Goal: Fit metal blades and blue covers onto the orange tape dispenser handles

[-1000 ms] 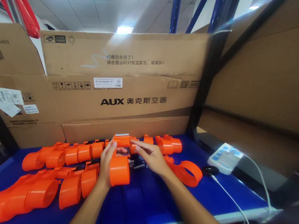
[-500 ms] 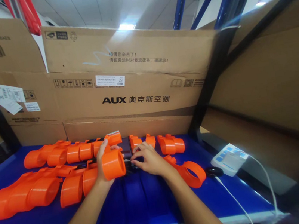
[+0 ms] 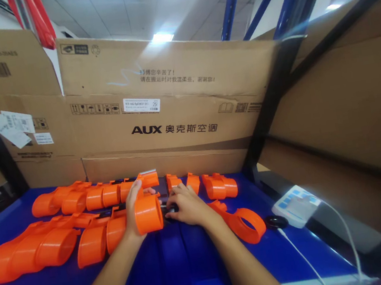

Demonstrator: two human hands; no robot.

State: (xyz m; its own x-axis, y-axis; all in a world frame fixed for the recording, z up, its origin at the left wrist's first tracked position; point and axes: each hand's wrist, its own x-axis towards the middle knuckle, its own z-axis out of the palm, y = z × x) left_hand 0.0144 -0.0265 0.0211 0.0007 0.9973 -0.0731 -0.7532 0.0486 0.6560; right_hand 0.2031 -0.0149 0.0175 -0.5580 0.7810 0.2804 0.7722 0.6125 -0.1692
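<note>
We see the left hand [image 3: 132, 217] just left of the frame's lower centre, closed around an orange holder [image 3: 148, 214]; its wide round cup points toward the right, and a narrower orange end rises above the thumb. Nearer the middle, the right hand [image 3: 186, 204] is narrow — fingers bent and tips drawn together over some small dark pieces [image 3: 167, 210]. We cannot tell whether it grips one of them. Just behind, between the two hands, we see part of a dark box [image 3: 162, 189].

Across the left of the frame, two rows of similar orange pieces lie on the blue mat [image 3: 202, 261]: a front row [image 3: 55, 249] and a back row [image 3: 73, 203]. Right of centre, we find a loose orange ring piece [image 3: 238, 225] near the right forearm, with a black disc [image 3: 276, 222] and a white device [image 3: 296, 206] beyond it — the disc just beside the device. Printed cardboard [image 3: 177, 151] stands behind everything.
</note>
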